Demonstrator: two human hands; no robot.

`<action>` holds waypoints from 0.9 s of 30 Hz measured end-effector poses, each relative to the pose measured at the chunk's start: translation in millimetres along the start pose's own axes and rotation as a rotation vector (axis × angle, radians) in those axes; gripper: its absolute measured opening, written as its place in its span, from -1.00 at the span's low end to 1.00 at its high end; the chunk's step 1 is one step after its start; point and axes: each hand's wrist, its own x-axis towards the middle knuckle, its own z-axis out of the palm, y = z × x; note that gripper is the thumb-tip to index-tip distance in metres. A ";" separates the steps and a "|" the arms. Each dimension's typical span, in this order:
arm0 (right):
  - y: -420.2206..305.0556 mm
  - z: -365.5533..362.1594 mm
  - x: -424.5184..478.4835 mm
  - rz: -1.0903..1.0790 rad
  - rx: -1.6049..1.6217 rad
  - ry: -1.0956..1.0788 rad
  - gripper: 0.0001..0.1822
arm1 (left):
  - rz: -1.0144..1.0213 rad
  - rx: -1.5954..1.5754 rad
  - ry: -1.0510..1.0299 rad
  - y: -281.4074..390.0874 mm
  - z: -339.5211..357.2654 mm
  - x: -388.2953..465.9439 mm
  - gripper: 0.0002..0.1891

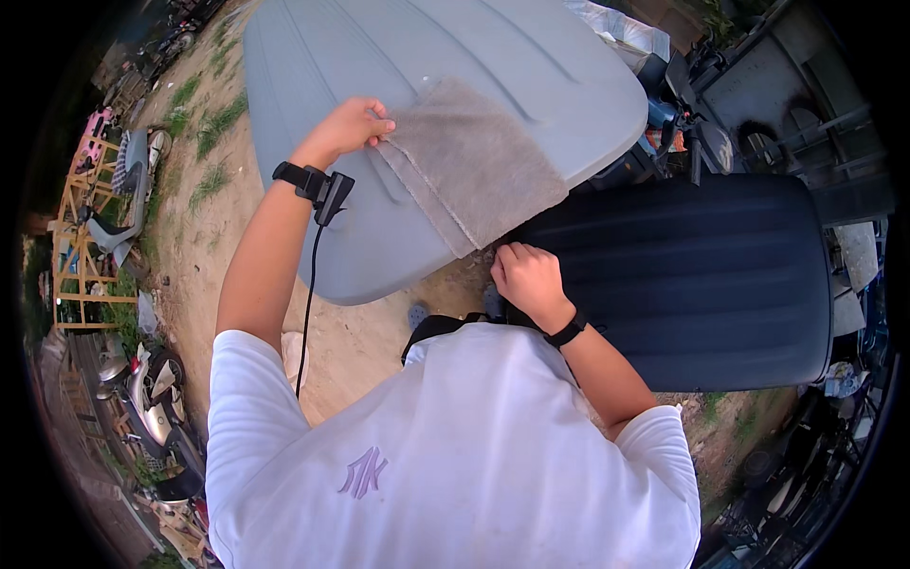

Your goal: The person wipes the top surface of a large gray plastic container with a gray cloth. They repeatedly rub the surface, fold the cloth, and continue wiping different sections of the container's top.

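Observation:
A grey-brown cloth lies folded over on a light grey ribbed moulded panel. Its near edges are doubled, one layer sticking out past the other. My left hand pinches the cloth's left corner between thumb and fingers. Close to the cloth's near corner, my right hand hangs with curled fingers at the gap between the grey panel and a dark ribbed panel. The fingertips of that hand are hidden, so whether they hold anything does not show.
A strapped black device with a cable is on my left wrist. Parked scooters and a wooden frame stand at the left. Beyond the dark panel is a vehicle's mirror. Sandy ground shows below.

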 end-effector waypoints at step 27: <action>-68.3 -34.7 -2.1 -0.063 -0.068 0.114 -0.77 | 0.118 0.082 0.370 -47.8 20.5 14.7 -0.73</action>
